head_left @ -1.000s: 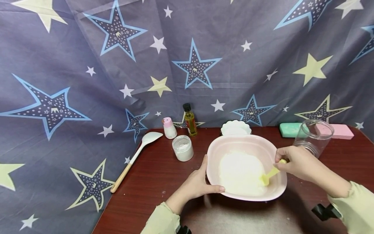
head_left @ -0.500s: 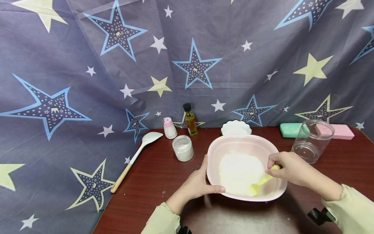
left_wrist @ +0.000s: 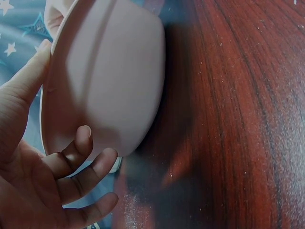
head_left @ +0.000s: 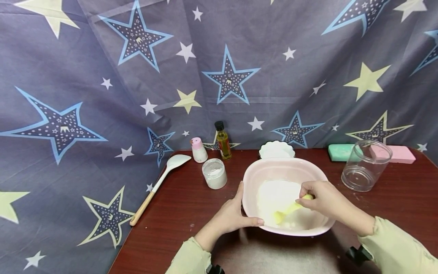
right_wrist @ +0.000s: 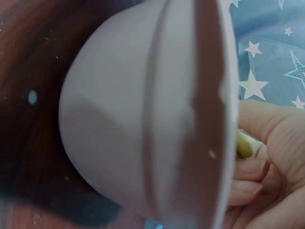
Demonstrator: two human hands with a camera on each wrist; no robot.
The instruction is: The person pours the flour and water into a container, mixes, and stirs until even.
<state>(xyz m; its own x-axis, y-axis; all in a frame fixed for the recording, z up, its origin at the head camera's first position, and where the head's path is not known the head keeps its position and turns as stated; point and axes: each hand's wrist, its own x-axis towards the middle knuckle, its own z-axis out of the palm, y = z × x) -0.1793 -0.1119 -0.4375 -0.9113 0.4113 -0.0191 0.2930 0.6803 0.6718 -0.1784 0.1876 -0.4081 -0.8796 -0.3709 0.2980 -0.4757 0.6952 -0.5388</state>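
A pale pink basin (head_left: 251, 179) with white powder (head_left: 277, 192) in it stands on the dark red table. At its near left side my left hand (head_left: 226, 217) holds the rim, the thumb lying along the front edge. In the left wrist view, several fingers (left_wrist: 102, 164) bend near the basin's outer wall. My right hand (head_left: 326, 199) reaches over the right rim and pinches the handle of a small yellow scoop (head_left: 289, 211), whose head is down in the powder. The right wrist view shows mostly the basin's outside (right_wrist: 119, 105), with the scoop handle's end (right_wrist: 247, 144) among the fingers.
Left of the basin are a jar of white powder (head_left: 214, 175), a pink-capped shaker (head_left: 198, 151), an oil bottle (head_left: 223, 142) and a long-handled spatula (head_left: 161, 184). Behind it sits a white scalloped dish (head_left: 276, 149). A clear jar (head_left: 364, 169), green block (head_left: 340, 152) and pink block (head_left: 400, 154) stand right.
My right hand has moved left across the basin, drawing the scoop through the powder from the right side toward the front middle. The left hand and the basin have stayed in place.
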